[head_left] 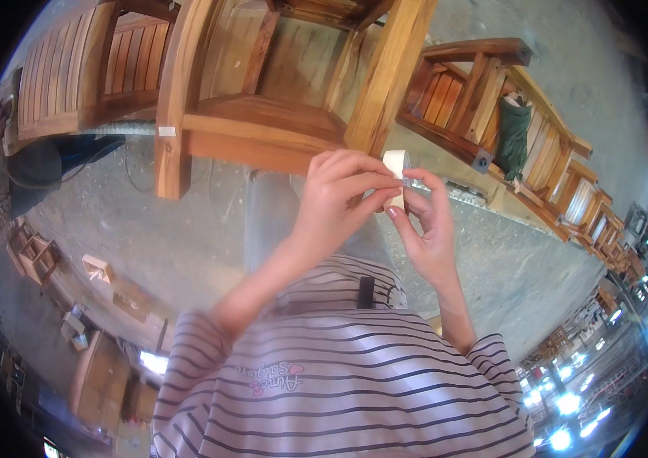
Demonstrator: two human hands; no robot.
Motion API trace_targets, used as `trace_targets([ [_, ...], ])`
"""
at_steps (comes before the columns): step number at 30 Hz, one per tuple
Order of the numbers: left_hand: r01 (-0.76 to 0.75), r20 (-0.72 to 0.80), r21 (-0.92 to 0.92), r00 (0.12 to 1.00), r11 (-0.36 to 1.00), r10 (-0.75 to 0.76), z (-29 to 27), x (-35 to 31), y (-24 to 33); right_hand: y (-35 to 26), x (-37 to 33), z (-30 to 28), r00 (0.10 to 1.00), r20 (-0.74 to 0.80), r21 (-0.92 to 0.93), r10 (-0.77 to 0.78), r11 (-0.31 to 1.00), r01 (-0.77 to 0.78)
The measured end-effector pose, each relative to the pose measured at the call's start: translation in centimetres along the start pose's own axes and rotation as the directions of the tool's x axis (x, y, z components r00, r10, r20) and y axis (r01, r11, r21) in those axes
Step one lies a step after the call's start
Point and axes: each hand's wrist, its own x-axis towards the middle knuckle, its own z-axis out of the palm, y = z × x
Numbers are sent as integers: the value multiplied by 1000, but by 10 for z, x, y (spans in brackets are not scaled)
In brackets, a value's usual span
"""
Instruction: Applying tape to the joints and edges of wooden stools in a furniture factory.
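"What do we have in our left hand (339, 183)?"

"With thumb and fingertips we pinch a pale tape roll (394, 159), just right of that palm."

"And our right hand (430, 229)?"

"We grasp the roll's right side with it, fingers curled; where the fingertips crowd together, we can't quite tell whether a strip is lifted."

"What's around?"

"Beyond both hands we see a wooden frame (263, 141), a white strip (166, 131) on it left of our left hand, and green cloth (514, 137) right of our right."
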Motion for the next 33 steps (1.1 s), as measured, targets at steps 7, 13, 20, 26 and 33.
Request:
trace_targets([
  [7, 22, 5, 52, 1000, 998, -22, 8, -8, 8, 0, -13, 2, 1000, -13, 7, 25, 1000, -25],
  [13, -22, 30, 145, 999, 989, 18, 13, -18, 16, 13, -19, 0, 979, -172, 128, 111, 988, -90],
  [20, 49, 63, 140, 996, 989, -58, 14, -30, 13, 27, -28, 2, 952, -263, 63, 156, 987, -145],
  [26, -135, 104, 279, 989, 951, 109, 0, -28, 8, 18, -31, 20, 950, -287, -38, 120, 990, -137],
  [33, -143, 184, 302, 979, 942, 90, -9, -32, 10, 24, -38, 37, 939, -340, -216, -59, 976, -17],
])
